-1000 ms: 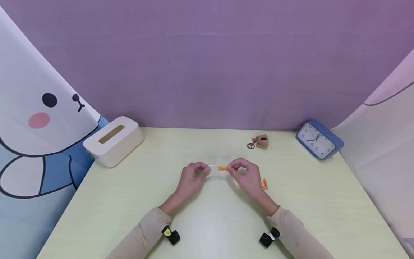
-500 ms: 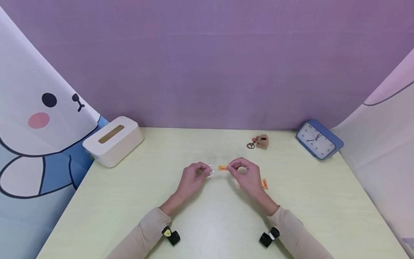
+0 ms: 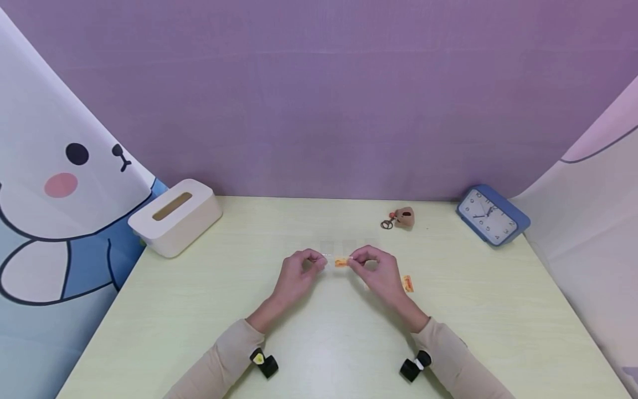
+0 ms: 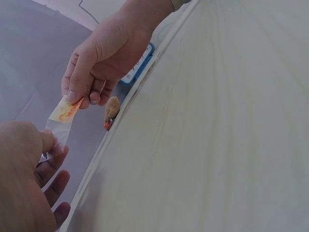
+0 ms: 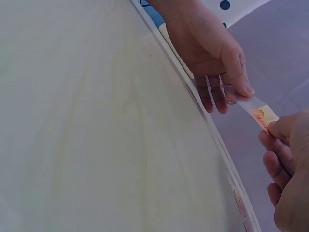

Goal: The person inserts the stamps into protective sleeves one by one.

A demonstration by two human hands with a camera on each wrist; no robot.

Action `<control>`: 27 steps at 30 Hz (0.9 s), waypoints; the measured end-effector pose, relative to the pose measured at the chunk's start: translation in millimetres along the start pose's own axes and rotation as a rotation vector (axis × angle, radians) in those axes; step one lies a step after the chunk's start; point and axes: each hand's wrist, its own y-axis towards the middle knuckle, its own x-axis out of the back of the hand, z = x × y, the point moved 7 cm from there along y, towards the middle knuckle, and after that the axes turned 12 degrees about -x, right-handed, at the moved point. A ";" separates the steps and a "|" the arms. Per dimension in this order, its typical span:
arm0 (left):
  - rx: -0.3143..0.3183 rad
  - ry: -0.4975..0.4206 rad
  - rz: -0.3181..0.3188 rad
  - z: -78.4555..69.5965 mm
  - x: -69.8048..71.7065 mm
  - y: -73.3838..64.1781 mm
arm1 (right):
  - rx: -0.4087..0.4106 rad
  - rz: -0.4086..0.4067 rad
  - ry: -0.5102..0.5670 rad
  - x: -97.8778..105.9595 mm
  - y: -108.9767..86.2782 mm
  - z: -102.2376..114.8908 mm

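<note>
A small clear plastic strip with an orange-and-yellow printed end (image 3: 341, 262) stretches between the two hands above the table. My left hand (image 3: 298, 274) pinches the transparent end between thumb and forefinger. The printed end is pinched by my right hand (image 3: 381, 272), its thumb over the print in the left wrist view. That view shows the clear part (image 4: 59, 129) running from the left thumb up to the print (image 4: 66, 111). Seen from the right wrist, the strip (image 5: 260, 115) slants down toward the right fingertips. Another orange printed piece (image 3: 407, 284) lies beside the right wrist.
Faint clear squares (image 3: 327, 247) lie on the table (image 3: 269, 227) just beyond the hands. A white tissue box (image 3: 191, 221) stands at the back left. Toward the back right are a brown keychain (image 3: 404, 218) and a blue clock (image 3: 490, 216). Behind the table hangs a purple cloth (image 3: 319, 111).
The printed end has shifted slightly left and toward the person, along with the right hand. Less clear plastic shows beside the left fingertips. Both hands keep their pinch.
</note>
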 end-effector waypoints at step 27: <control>0.004 0.013 0.000 -1.4 -1.4 -1.5 | 0.026 0.035 -0.045 -1.0 -0.4 2.5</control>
